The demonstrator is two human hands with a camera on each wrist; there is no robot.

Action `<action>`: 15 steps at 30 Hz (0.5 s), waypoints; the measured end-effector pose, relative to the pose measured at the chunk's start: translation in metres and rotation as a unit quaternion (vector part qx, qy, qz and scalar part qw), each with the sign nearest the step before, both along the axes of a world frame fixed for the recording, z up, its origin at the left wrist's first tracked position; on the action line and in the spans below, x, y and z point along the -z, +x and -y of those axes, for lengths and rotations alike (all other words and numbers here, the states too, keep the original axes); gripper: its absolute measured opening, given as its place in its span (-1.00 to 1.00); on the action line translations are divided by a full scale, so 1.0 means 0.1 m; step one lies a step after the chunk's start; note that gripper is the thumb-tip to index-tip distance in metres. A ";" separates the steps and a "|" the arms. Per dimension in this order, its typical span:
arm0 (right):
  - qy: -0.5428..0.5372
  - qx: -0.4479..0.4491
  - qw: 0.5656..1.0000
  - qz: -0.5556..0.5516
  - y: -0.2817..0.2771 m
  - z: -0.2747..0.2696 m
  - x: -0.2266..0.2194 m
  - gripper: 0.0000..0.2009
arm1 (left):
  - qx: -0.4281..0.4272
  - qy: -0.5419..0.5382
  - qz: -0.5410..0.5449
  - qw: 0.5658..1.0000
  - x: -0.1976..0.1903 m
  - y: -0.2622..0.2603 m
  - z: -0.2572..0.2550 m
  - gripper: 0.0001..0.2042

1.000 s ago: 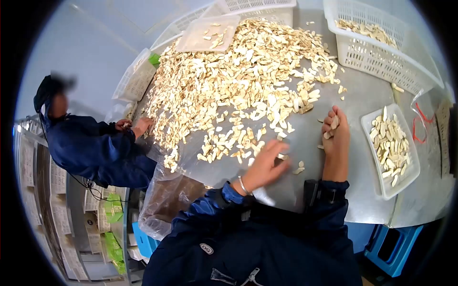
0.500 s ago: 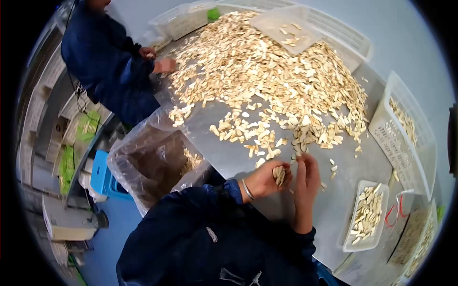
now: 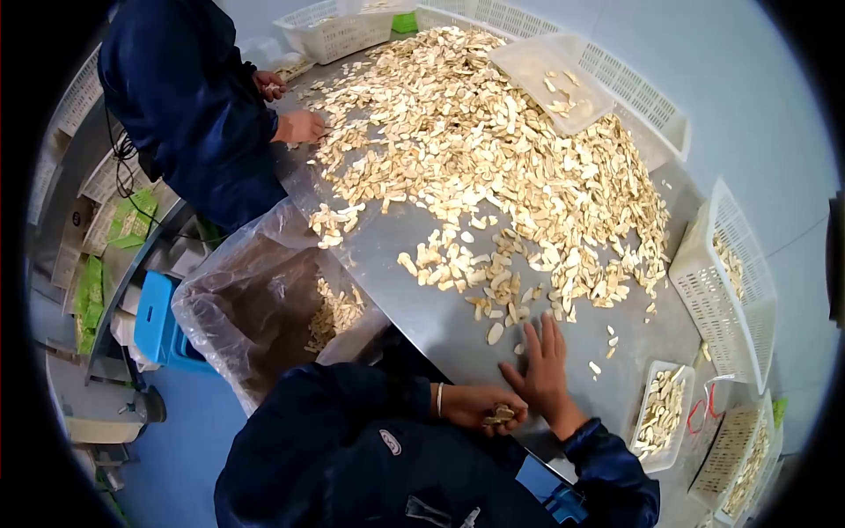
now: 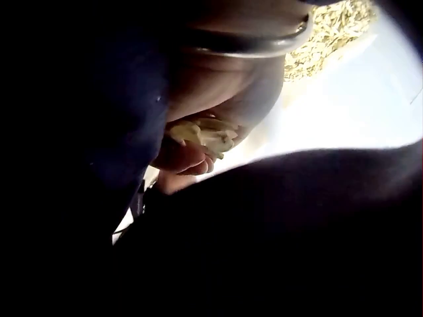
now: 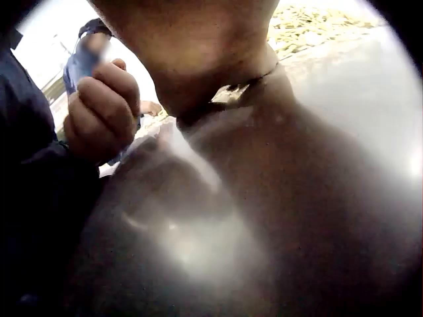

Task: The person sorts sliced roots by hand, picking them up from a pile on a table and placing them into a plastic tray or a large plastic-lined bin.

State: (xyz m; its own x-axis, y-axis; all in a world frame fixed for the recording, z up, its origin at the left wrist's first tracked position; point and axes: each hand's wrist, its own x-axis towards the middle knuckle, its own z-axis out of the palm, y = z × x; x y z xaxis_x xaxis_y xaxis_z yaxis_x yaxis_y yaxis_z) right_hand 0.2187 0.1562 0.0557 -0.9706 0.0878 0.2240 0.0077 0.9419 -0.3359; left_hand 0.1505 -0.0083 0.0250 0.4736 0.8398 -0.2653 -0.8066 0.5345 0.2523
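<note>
My left hand (image 3: 482, 407), with a silver bangle at the wrist, is drawn in close to my body at the table's near edge. Its fingers curl round a small bunch of pale dried slices (image 4: 206, 135). To its right, my right hand (image 3: 544, 377) lies palm down over the metal table with its fingers stretched out. The fingertips reach the near fringe of loose slices (image 3: 502, 290) that trail off a large heap (image 3: 493, 141). In the right wrist view the left hand (image 5: 102, 115) appears as a closed fist, and the right fingers are mostly in shadow.
A plastic-lined box (image 3: 238, 308) with some slices stands below the table edge at left. On the right are a small white tray (image 3: 682, 414) of slices and white baskets (image 3: 739, 308). A flat tray (image 3: 572, 110) rests on the heap. Another person (image 3: 185, 106) works at left.
The view has turned. A second ago my right hand held slices; half a second ago both hands met, slices in the left. Now the left has drawn back with them and the right is spread out.
</note>
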 end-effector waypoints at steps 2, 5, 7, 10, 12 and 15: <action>-0.004 -0.011 1.000 0.012 -0.43 0.10 -0.05 -0.17 | 0.010 0.015 0.024 1.000 0.00 -0.12 0.06 -0.73; -0.014 -0.043 0.999 -0.004 -1.10 0.31 0.02 -0.18 | 0.008 0.031 0.060 0.998 0.06 -0.26 0.18 -0.71; -0.016 -0.077 0.997 -0.023 -1.53 0.49 0.10 -0.19 | -0.004 0.049 0.086 0.995 0.12 -0.37 0.27 -0.71; -0.009 -0.105 0.994 -0.033 -2.07 0.86 0.27 -0.21 | -0.034 0.074 0.100 0.992 0.23 -0.50 0.37 -0.73; -0.018 -0.149 0.988 -0.034 -2.32 1.09 0.26 -0.21 | -0.070 0.081 0.095 0.990 0.20 -0.61 0.45 -0.73; -0.069 -0.147 0.986 -0.035 -2.51 1.12 0.07 -0.36 | -0.106 0.060 0.095 0.988 0.22 -0.76 0.53 -0.75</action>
